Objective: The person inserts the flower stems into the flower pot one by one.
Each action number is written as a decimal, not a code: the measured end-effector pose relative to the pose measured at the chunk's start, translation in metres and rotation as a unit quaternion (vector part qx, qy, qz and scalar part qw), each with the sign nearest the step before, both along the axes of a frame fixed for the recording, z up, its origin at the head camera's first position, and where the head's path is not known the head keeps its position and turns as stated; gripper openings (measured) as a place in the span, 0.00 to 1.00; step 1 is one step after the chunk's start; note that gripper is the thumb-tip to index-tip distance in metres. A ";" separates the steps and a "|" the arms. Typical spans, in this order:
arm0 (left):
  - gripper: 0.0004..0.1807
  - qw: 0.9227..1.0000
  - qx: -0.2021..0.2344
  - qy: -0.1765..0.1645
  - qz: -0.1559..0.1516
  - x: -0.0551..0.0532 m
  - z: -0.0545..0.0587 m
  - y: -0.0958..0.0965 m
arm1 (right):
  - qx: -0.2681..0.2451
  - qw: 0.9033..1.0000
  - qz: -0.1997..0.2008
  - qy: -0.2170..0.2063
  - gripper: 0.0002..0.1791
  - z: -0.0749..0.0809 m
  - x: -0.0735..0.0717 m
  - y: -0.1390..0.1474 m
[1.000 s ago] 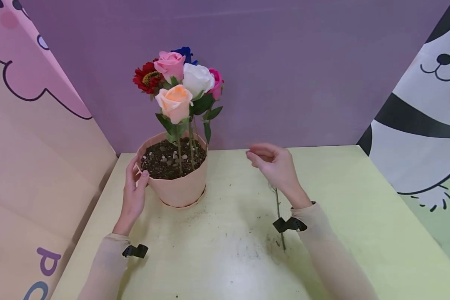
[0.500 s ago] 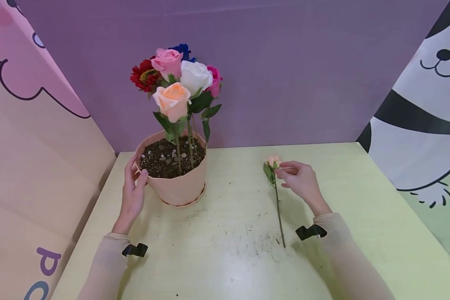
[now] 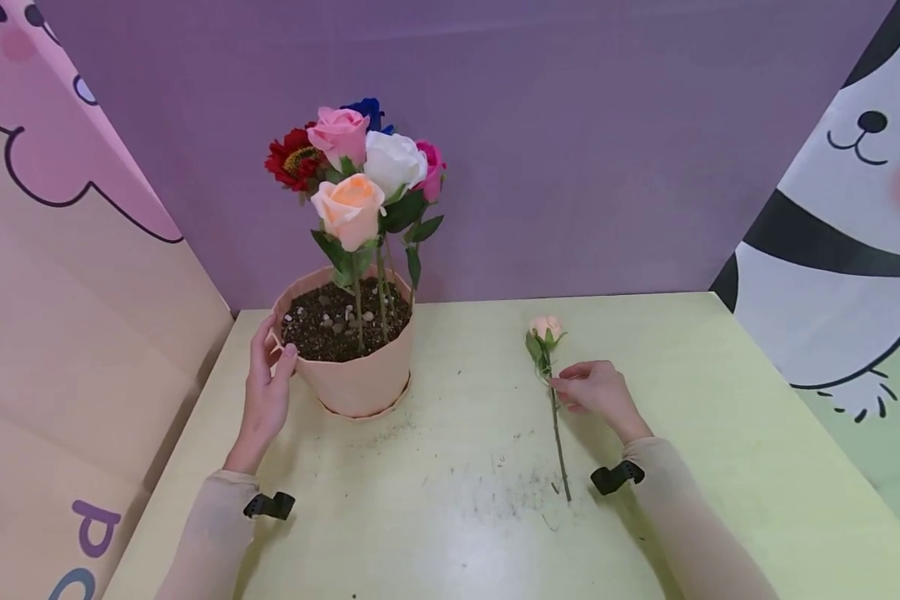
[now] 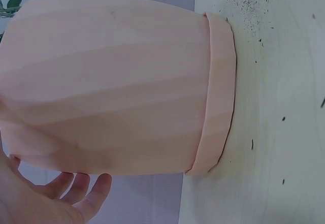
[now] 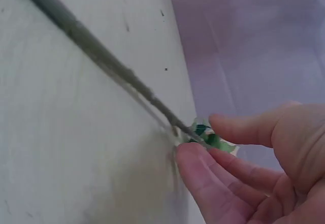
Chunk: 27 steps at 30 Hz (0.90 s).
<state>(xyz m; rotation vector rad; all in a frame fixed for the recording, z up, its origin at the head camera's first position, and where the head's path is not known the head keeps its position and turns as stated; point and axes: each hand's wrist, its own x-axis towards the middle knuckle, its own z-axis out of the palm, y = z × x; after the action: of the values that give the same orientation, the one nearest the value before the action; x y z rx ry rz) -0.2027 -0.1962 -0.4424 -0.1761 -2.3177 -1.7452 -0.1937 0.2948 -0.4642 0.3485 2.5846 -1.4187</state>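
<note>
My left hand holds the pink flower pot at its left side, thumb by the rim and fingers along the wall. In the left wrist view, bent fingertips lie against the pot's side. Several artificial flowers stand in its dark soil, among them a peach rose, a white rose and a red daisy-like bloom. To the right, a small pale peach rose lies on the table. My right hand is at its stem; in the right wrist view, a gap shows between thumb and stem.
The pot stands on a matching saucer near the back left of the pale table. Specks of soil lie mid-table. A purple backdrop rises behind, with printed panels on both sides.
My right hand has moved down, first uncovering the lying rose's head, then going from its leaves to its stem. The left hand stays on the pot.
</note>
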 end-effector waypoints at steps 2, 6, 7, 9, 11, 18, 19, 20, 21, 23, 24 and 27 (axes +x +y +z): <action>0.35 1.000 0.001 -0.001 0.001 0.000 -0.001 0.001 | -0.001 1.000 -0.003 -0.012 0.25 -0.003 -0.002 0.000; 0.35 1.000 -0.002 0.003 0.002 0.000 -0.003 0.001 | -0.004 1.000 -0.007 -0.023 0.25 -0.007 -0.003 0.000; 0.35 1.000 -0.002 0.006 0.002 0.000 -0.003 0.000 | -0.004 1.000 -0.006 -0.022 0.25 -0.008 -0.003 0.000; 0.35 1.000 -0.005 0.008 0.001 -0.001 -0.003 0.000 | -0.003 1.000 -0.005 -0.019 0.25 -0.009 -0.004 0.000; 0.35 1.000 -0.005 0.008 0.001 -0.001 -0.003 0.000 | -0.004 1.000 -0.003 -0.016 0.24 -0.010 -0.005 0.000; 0.35 1.000 -0.004 0.003 -0.001 -0.001 -0.002 -0.001 | -0.018 1.000 -0.002 -0.021 0.22 -0.014 -0.008 -0.002; 0.35 1.000 -0.004 0.003 -0.002 -0.001 -0.002 -0.001 | -0.021 1.000 -0.003 -0.021 0.22 -0.014 -0.008 -0.002; 0.35 1.000 -0.003 0.002 -0.002 -0.001 -0.002 0.000 | -0.023 1.000 -0.004 -0.021 0.21 -0.014 -0.008 -0.002; 0.35 1.000 -0.003 0.001 -0.002 -0.001 -0.002 0.000 | -0.027 0.999 -0.005 -0.021 0.21 -0.015 -0.008 -0.002; 0.35 1.000 -0.003 0.000 -0.001 -0.001 -0.001 0.000 | -0.032 0.999 -0.001 -0.018 0.22 -0.015 -0.008 -0.001; 0.35 1.000 -0.002 -0.001 0.000 0.000 -0.001 0.000 | -0.034 0.999 0.001 -0.017 0.22 -0.015 -0.008 -0.001; 0.35 1.000 -0.003 -0.003 0.002 0.000 -0.001 0.000 | -0.043 0.999 0.000 -0.013 0.22 -0.014 -0.007 -0.001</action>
<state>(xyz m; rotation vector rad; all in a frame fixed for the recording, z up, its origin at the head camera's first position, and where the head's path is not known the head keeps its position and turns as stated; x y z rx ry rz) -0.2030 -0.1965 -0.4437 -0.1670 -2.3250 -1.7392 -0.2010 0.2936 -0.4781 0.3530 2.4937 -1.5105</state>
